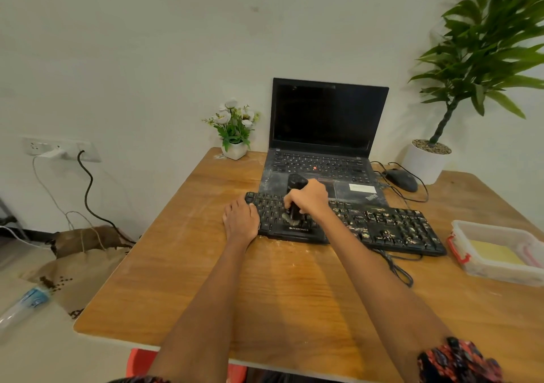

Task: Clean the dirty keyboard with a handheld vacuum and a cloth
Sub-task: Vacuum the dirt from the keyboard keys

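Note:
A black keyboard (382, 228) lies across the wooden desk (265, 294), its right half speckled with pale dirt. My right hand (309, 197) grips a small black handheld vacuum (295, 184) upright, its brush tip down on the keys left of centre. My left hand (240, 219) rests flat on the keyboard's left end, fingers straight. A yellow cloth (497, 251) lies inside a clear plastic box (471, 259) at the right edge.
An open dusty laptop (323, 147) stands behind the keyboard. A wired mouse (401, 179), a small flower pot (235, 147) and a large potted plant (426, 159) stand along the back. The keyboard cable (397, 268) trails toward me. Crumbs dot the desk near the keyboard's front.

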